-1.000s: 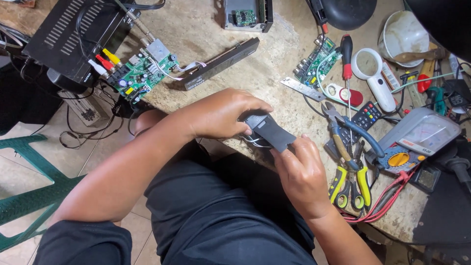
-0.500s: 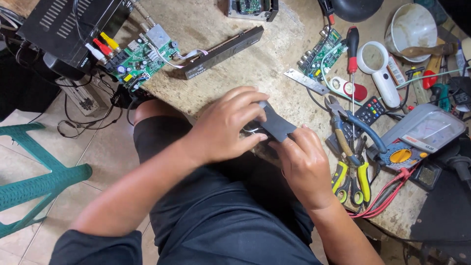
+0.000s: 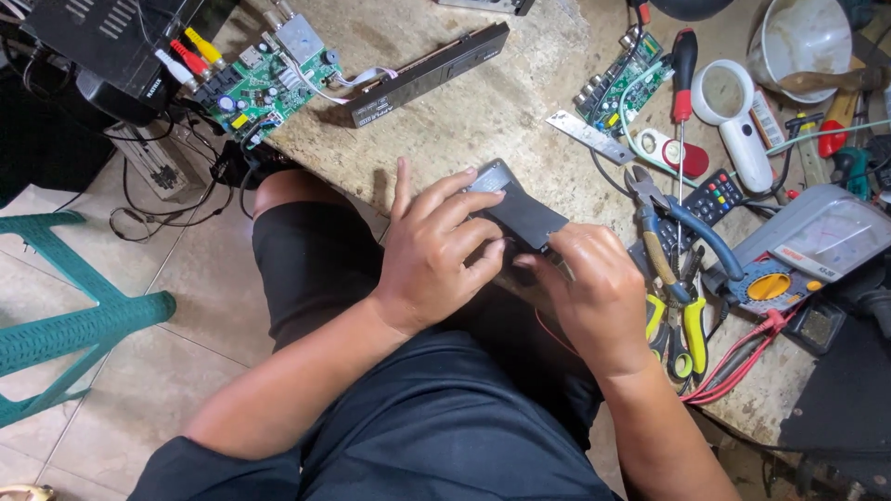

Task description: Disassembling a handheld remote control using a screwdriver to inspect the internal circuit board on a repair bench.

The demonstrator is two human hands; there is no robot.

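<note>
A small flat dark grey device [image 3: 522, 215] with a silver end lies at the near edge of the stone worktop [image 3: 483, 111]. My left hand [image 3: 436, 246] wraps over its left side, fingers curled across the top. On the device's right end rests my right hand [image 3: 594, 292], fingertips pinching the lower corner. Both hands grip the same device; its underside is hidden.
A green circuit board [image 3: 264, 79] with coloured plugs and a long black panel [image 3: 427, 74] lie at the back left. To the right are another circuit board [image 3: 620, 85], a red-handled screwdriver [image 3: 682, 70], a magnifier [image 3: 733, 116], pliers [image 3: 664, 246], a multimeter [image 3: 807, 246]. A green plastic stool [image 3: 74, 325] stands left.
The view has drifted up and right. Both hands kept hold of the dark device, and my left fingers have spread further over its top.
</note>
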